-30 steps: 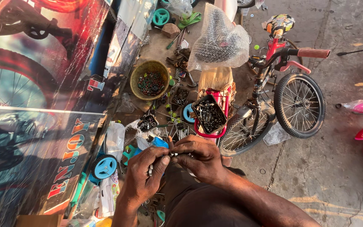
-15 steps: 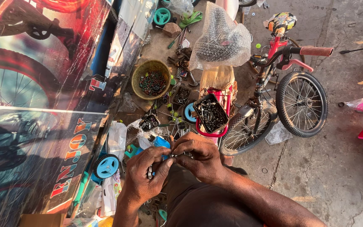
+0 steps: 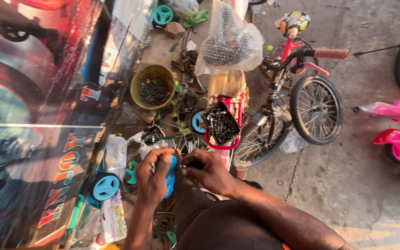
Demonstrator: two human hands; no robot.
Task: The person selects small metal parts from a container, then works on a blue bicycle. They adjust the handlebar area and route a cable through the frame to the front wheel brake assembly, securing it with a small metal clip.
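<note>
My left hand [image 3: 156,178] and right hand [image 3: 209,172] meet over my lap, each grip pinched together on a small dark metal part [image 3: 181,165] between them; its shape is too small to tell. Both wrists bend inward, fingers curled. At twelve o'clock sits a black tray of bolts [image 3: 221,124]; at one o'clock, a small red bicycle [image 3: 302,92].

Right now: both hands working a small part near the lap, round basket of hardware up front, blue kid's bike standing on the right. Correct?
Not quite. The head view shows the kid's bike is red, not blue. The rest holds: left hand and right hand meet on a small part, and the round basket holds hardware.
</note>
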